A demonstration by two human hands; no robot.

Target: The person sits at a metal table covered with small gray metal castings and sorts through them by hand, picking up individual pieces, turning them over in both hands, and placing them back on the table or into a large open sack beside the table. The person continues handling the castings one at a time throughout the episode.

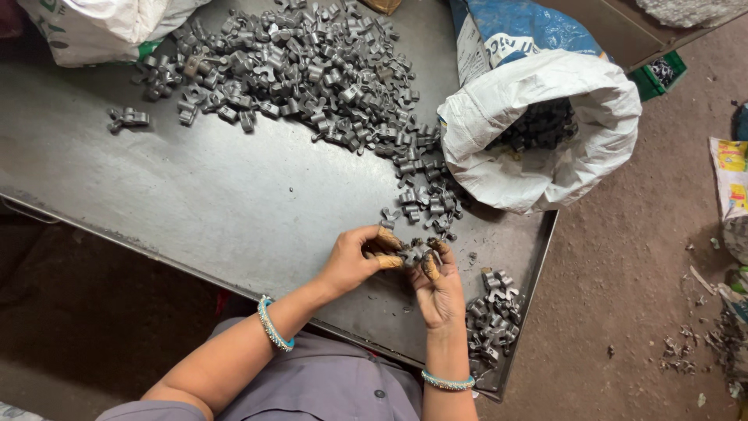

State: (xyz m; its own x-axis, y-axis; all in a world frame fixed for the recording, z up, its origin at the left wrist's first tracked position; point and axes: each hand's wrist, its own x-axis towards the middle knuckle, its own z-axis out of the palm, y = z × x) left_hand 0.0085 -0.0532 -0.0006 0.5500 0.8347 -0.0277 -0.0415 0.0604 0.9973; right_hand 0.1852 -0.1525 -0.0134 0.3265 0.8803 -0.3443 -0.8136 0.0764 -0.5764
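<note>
- Right now, head view: left hand (354,257) & right hand (436,284) meet near the front edge of the dark grey sheet-metal table (234,210), both pinching one small grey forged metal part (413,252) between taped fingertips (387,238).
- Big heap of matching grey metal parts (296,66) toward the far edge; a trail runs to the white woven sack (545,132), open, at the right edge.
- Smaller pile of parts (491,320) at the front right corner.
- Risk, imo: pile sits close to the rim, so a nudge from the right wrist could tip pcs to the floor; a fingertip-only grip could let the part slip.
</note>
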